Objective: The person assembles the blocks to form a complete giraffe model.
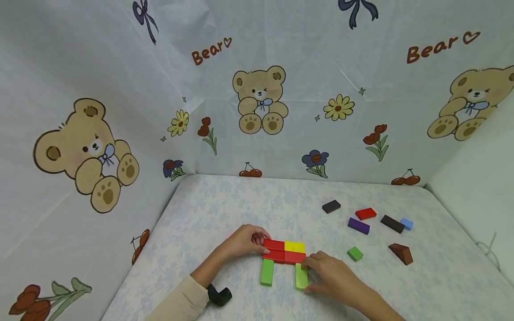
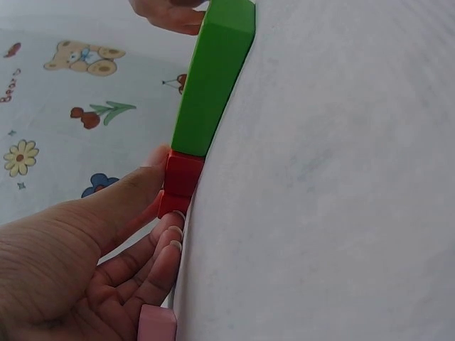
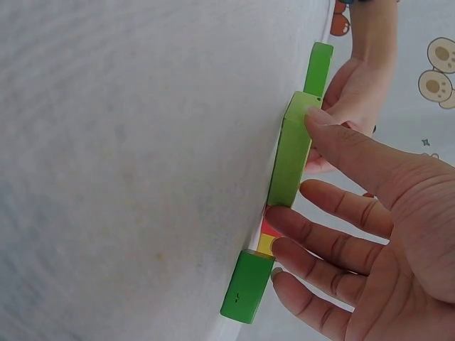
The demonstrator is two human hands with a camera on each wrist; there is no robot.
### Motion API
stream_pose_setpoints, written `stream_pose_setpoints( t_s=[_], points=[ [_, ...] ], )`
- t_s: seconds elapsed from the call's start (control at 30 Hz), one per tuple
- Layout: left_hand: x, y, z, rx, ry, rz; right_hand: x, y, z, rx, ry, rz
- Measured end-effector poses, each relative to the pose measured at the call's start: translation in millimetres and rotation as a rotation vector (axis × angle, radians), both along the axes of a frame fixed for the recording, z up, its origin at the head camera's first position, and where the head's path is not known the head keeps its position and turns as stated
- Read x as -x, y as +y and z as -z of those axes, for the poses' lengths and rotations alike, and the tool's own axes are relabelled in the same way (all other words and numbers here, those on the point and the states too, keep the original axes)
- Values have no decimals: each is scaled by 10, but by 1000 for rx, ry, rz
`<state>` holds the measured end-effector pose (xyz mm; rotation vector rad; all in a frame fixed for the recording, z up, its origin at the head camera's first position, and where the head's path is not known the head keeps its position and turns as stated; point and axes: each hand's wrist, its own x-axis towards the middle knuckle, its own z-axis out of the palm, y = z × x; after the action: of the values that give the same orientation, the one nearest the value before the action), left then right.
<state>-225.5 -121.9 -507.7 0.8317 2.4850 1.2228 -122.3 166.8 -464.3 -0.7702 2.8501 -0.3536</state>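
On table [image 1: 241, 200], pinches lime block [image 1: 301, 277] with right hand [image 1: 331, 276], reds [image 1: 275, 256] from nine o'clock with left hand [image 1: 244, 240], apparently for alignment.

In the head view, the word "Bear" [image 1: 206, 53] and a heart [image 1: 227, 42] appear 2 times on the white backdrop [image 1: 297, 49].

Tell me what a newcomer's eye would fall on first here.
Probably the red and yellow blocks, low-centre on the table, with two green blocks reaching toward the person. Fingers of the left hand pinch their left end; those of the right hand hold the right green block. Next, the big printed bear on the backdrop's left.
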Motion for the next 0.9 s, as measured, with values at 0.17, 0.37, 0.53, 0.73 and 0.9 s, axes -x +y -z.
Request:
stream_pose_setpoints(
  t_s=[0.17, 0.37, 0.53, 0.73, 0.9],
  points=[
    [5, 14, -9, 1, 1, -1, -7, 16, -53, 10, -6, 13],
    [27, 27, -6, -1, 13, 4, -7, 157, -180, 69, 70, 88],
    [30, 17, 14, -5, 9, 5, 23, 332, -253, 95, 60, 226],
    [23, 3, 35, -10, 4, 9, 64, 465, -191, 84, -85, 308],
    [11, -2, 32, -8, 4, 10, 63, 484, -89, 57, -190, 309]
  ],
)
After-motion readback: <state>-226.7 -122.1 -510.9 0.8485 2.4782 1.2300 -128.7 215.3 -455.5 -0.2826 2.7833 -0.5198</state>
